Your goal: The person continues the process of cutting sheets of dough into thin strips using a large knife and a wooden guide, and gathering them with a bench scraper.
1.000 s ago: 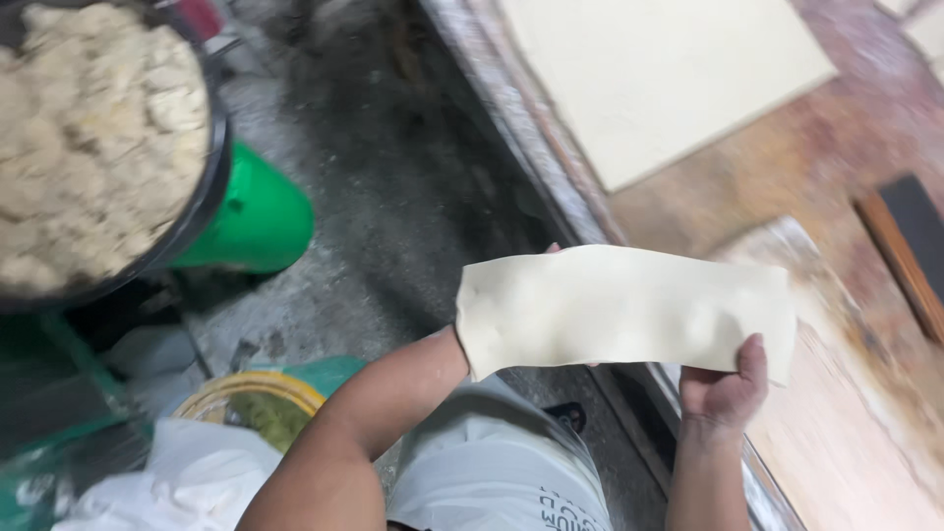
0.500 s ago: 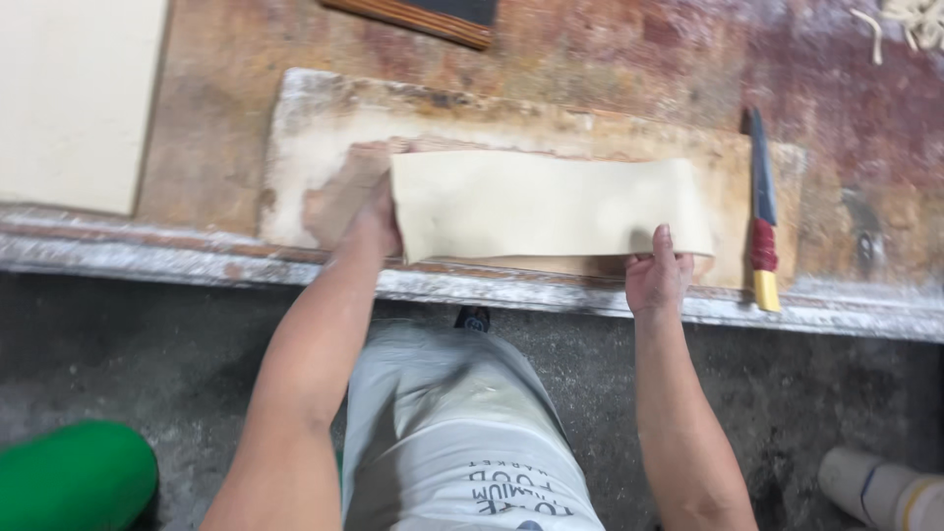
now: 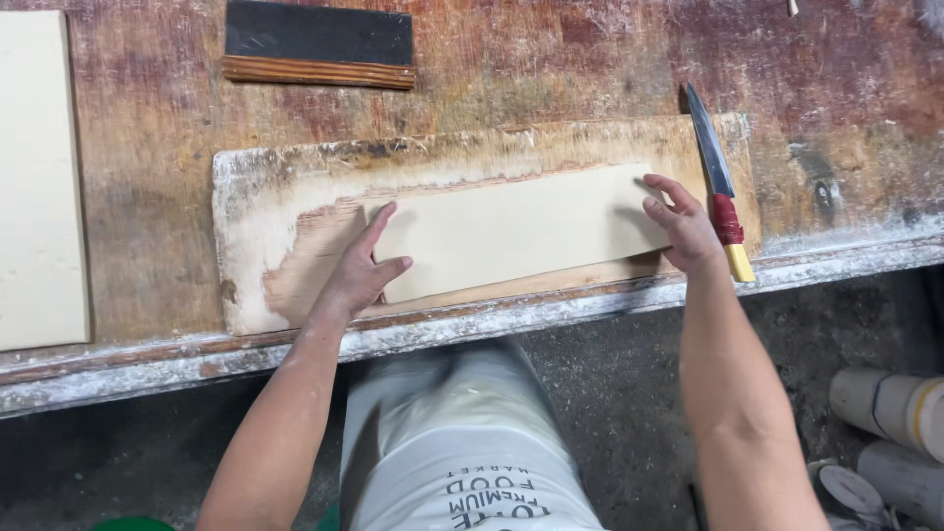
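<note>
The dough [image 3: 511, 231] now lies on the board [image 3: 295, 187], my left hand [image 3: 359, 275] and right hand [image 3: 683, 231] pressing flat, fingers apart, gripping nothing

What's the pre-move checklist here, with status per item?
1. Dough sheet flat on the wooden board: ok.
2. Left hand on sheet's left end: ok.
3. Right hand on sheet's right end: ok.
4. Knife apart from the sheet, blade pointing away: ok.
5. Knife handle beside the right hand, untouched: ok.
6. Sheet sticking to board: cannot tell.
</note>
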